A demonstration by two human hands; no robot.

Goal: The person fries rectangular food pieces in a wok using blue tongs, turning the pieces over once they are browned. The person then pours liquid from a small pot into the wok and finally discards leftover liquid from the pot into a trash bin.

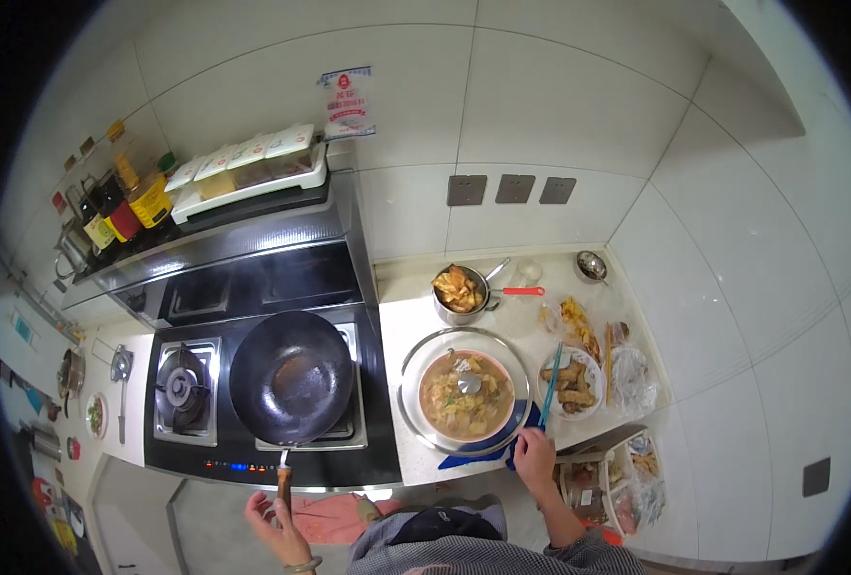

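A black wok (292, 377) sits on the right burner, with its wooden handle (284, 483) towards me. My left hand (279, 530) is at the handle's end, fingers spread and not closed round it. By the counter's front edge, my right hand (535, 456) has curled fingers against a dark blue cloth (472, 460). The lower ends of turquoise chopsticks (552, 381) reach this hand; whether it grips cloth or chopsticks is unclear. Under a glass lid (405, 402) is a bowl of soupy stew (461, 402) with cabbage-like pieces. Browned food pieces lie in a white bowl (599, 384).
A small pot (461, 309) of fried food stands behind the lid. Beside it lies a red-handled utensil (522, 291). The left burner (179, 388) is bare. Sauce bottles (141, 198) and a seasoning box (253, 172) line the shelf. An open drawer (601, 474) juts out right.
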